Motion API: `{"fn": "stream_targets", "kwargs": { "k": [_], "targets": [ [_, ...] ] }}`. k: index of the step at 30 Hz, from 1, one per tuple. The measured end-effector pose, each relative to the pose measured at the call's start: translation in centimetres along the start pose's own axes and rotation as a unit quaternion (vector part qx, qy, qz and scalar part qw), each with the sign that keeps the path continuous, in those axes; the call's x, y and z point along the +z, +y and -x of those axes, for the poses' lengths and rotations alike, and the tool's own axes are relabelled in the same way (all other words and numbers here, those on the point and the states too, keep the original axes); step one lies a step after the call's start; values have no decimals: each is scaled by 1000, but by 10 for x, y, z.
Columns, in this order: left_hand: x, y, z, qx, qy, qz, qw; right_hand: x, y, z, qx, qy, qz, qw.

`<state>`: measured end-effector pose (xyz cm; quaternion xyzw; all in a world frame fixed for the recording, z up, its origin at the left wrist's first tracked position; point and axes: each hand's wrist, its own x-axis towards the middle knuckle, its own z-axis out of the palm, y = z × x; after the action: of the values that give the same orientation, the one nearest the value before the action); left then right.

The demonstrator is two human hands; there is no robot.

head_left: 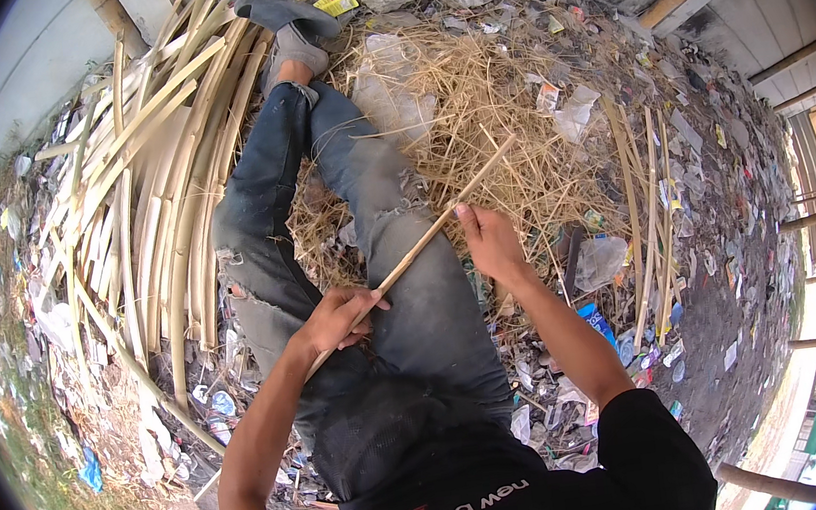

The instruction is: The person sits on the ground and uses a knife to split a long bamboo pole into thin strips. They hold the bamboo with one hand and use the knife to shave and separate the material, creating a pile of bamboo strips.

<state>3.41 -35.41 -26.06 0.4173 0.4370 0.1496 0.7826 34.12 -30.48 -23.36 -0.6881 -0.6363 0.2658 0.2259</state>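
A long, pale bamboo strip (414, 249) lies slantwise over my thighs, its far end up to the right and its near end down by my left hip. Wrapped round its lower part is my left hand (340, 318), just above my lap. Farther up, my right hand (495, 247) is closed with the thumb against the strip; the rest of its fingers are mostly hidden, so whether they hold a tool does not show. Under the strip are my legs in worn dark jeans (386, 197), stretched out and crossed at the ankles.
Many split bamboo strips (165, 197) are heaped to the left of my legs. Straw-like shavings (495, 94) cover the ground to their right. Several more thin strips (653, 217) lie farther right. Plastic litter, with a blue packet (597, 322), surrounds me. A pale wall (38, 96) stands behind.
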Motion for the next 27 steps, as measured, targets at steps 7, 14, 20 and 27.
{"fn": "stream_targets", "kwargs": {
  "k": [7,14,20,27],
  "targets": [
    [1,5,-1,-7,-5,10,1000,-14,2,-18,38,23,-13,999],
    [10,18,-23,-25,9,26,999,26,-16,22,-62,-10,-27,998],
    [9,20,-23,-26,-6,32,999,18,-19,20,-27,-22,-2,999],
    [7,20,-21,-15,-12,11,1000,-6,-23,3,67,-61,-51,995]
  ]
}}
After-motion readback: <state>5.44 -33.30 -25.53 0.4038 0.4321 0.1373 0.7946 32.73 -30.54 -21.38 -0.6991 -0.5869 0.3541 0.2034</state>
